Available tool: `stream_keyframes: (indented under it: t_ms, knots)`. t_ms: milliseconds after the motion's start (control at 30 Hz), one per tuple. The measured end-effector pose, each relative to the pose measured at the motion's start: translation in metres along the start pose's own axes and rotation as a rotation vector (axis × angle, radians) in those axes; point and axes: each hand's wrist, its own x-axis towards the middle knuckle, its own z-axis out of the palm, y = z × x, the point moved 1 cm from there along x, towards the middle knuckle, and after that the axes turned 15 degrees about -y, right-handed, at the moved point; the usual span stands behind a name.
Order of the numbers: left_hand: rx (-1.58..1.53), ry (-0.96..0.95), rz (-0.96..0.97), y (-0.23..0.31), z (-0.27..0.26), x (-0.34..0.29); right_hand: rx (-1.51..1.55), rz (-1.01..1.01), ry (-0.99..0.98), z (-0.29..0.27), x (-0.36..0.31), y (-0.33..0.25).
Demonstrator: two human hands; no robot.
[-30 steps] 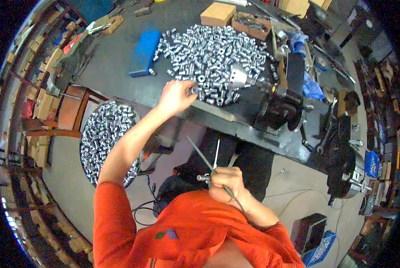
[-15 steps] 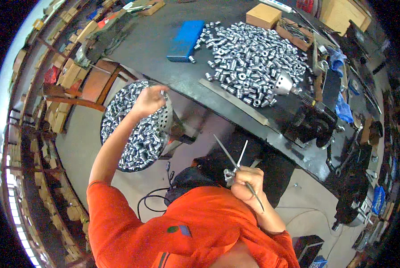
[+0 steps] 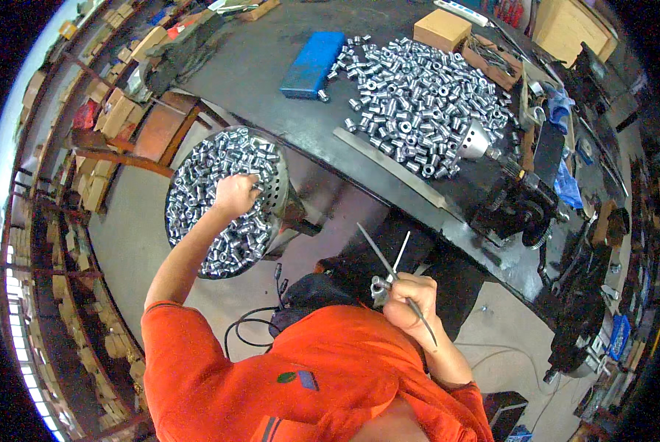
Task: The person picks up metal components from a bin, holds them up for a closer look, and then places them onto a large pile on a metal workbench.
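Observation:
My left hand (image 3: 237,196) is closed over the heap of short silver metal sleeves (image 3: 230,239) in a round perforated metal basin (image 3: 277,184) on the left. A single sleeve shows at its fingertips, partly hidden by them. In front of my body, my right hand (image 3: 412,300) is wrapped round a slim, tapered grey file (image 3: 374,247). A thin white stick (image 3: 401,251) also sticks up from that fist. Beside its thumb sits another metal sleeve (image 3: 379,287), apparently gripped along with the file.
On the dark workbench (image 3: 249,70) lies a large pile of sleeves (image 3: 425,103), next to a blue block (image 3: 313,65) and a flat metal bar (image 3: 389,168). A black machine with a silver conical head (image 3: 474,141) stands at the right. A wooden chair (image 3: 164,132) is beyond the basin.
My left hand has moved down from the basin's upper right side onto the sleeves, and its fingers have curled in. My right hand keeps its grip almost unmoved.

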Motion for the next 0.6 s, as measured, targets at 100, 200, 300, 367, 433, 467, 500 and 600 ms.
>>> stream_keyframes:
  t_ms: [100, 200, 300, 367, 433, 467, 500, 600]
  knots:
    - [-0.032, 0.079, 0.009, -0.003, -0.002, -0.004, 0.014, 0.004, 0.0, -0.002, 0.0, 0.0]
    - [-0.08, 0.041, -0.114, 0.004, -0.007, -0.005, 0.014, 0.031, -0.026, -0.004, -0.002, 0.003]
    - [0.044, 0.004, -0.138, 0.008, 0.003, 0.006, 0.02, 0.057, -0.063, -0.003, -0.004, 0.004]
    - [0.076, -0.034, -0.108, 0.009, 0.005, 0.006, -0.004, 0.064, -0.051, -0.001, -0.006, 0.003]
    - [0.125, -0.018, -0.056, 0.013, 0.005, 0.003, 0.014, 0.073, -0.045, -0.002, -0.008, 0.003]
    - [0.149, -0.011, -0.03, 0.014, 0.005, 0.003, 0.024, 0.077, -0.042, -0.003, -0.009, 0.004]
    - [0.153, 0.011, -0.008, 0.013, 0.005, 0.002, 0.017, 0.077, -0.041, -0.002, -0.01, 0.005]
    - [0.137, -0.02, 0.032, 0.012, 0.001, 0.002, -0.001, 0.077, -0.037, -0.003, -0.01, 0.005]
